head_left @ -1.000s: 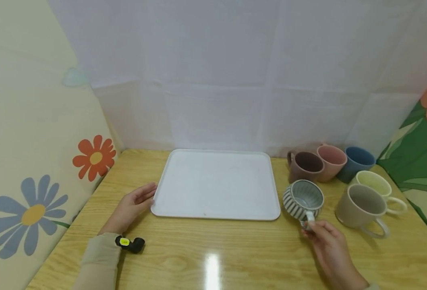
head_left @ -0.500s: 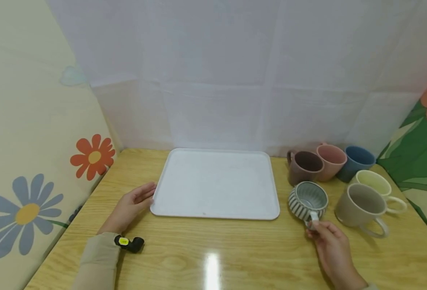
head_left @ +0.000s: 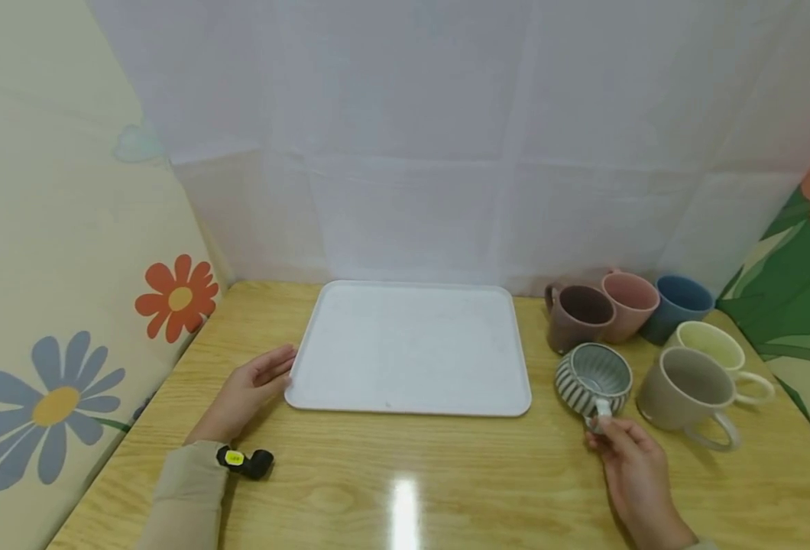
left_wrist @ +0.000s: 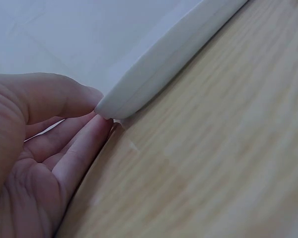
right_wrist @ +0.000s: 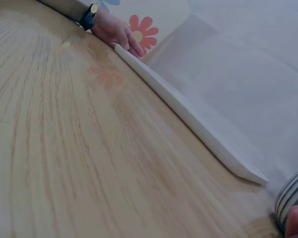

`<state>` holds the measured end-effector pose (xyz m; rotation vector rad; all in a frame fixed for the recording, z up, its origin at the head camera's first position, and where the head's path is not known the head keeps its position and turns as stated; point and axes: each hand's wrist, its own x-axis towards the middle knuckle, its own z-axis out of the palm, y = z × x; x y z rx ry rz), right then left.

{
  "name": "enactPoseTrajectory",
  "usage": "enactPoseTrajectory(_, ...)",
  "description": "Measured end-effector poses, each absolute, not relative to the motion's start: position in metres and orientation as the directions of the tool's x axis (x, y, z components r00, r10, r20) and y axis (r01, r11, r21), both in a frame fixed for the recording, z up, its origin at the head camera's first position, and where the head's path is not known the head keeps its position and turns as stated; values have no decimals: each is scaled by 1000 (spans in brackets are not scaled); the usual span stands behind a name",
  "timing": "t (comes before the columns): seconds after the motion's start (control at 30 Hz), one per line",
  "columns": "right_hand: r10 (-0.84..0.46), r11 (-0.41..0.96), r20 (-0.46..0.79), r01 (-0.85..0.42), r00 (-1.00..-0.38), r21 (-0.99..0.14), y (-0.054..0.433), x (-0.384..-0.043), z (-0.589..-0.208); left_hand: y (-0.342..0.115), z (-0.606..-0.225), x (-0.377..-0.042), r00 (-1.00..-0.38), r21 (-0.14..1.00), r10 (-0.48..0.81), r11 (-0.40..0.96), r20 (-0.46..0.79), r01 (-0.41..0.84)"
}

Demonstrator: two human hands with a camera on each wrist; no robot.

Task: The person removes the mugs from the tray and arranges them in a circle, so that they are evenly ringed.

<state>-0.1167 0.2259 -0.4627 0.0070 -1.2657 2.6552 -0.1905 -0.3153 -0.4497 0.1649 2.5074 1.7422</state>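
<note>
My right hand [head_left: 635,473] pinches the handle of a grey-and-white striped mug [head_left: 577,389] at the right of the table. The mug's mouth faces up; whether its base touches the table I cannot tell. In the right wrist view only part of the striped mug [right_wrist: 293,191] and a fingertip show at the edge. My left hand [head_left: 247,393] rests against the left side of a white tray [head_left: 412,347], near its front corner. The left wrist view has the thumb and fairly straight fingers of the left hand [left_wrist: 44,134] touching the tray's corner [left_wrist: 134,94].
Behind the striped mug stand a brown mug [head_left: 573,332], a pink mug [head_left: 628,305] and a blue mug [head_left: 680,305]. To its right are a beige mug [head_left: 676,401] and a pale yellow mug [head_left: 711,347]. A white cloth [head_left: 391,153] hangs behind the table.
My right hand has moved the striped mug a little to the right, away from the tray and closer to the beige mug. My left hand stays at the tray's side.
</note>
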Motion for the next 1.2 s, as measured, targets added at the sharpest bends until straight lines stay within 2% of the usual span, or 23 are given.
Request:
enactPoseTrajectory(0.27, 293, -601, -28, -161, -956, -783, 224, -117, -461, -314, -454, -194, -990, 941, 143, 333, 6, 54)
enactPoseTrajectory(0.73, 355, -568, -39, -182, -934, -802, 227, -120, -463, -313, -458, -202, -990, 934, 142, 354, -10, 42)
enactPoseTrajectory(0.9, 403, -472, -105, -109, -909, -875, 227, -125, -461, -315, -454, -208, -992, 920, 115, 393, -43, 5)
enactPoseTrajectory(1.03, 492, -350, -186, 3, -851, -937, 226, -129, -457, -310, -446, -211, -992, 911, 100, 411, -77, -29)
enactPoseTrajectory(1.2, 574, -196, -211, 117, -791, -973, 225, -127, -452, -296, -420, -205, -997, 868, 81, 494, 8, 47)
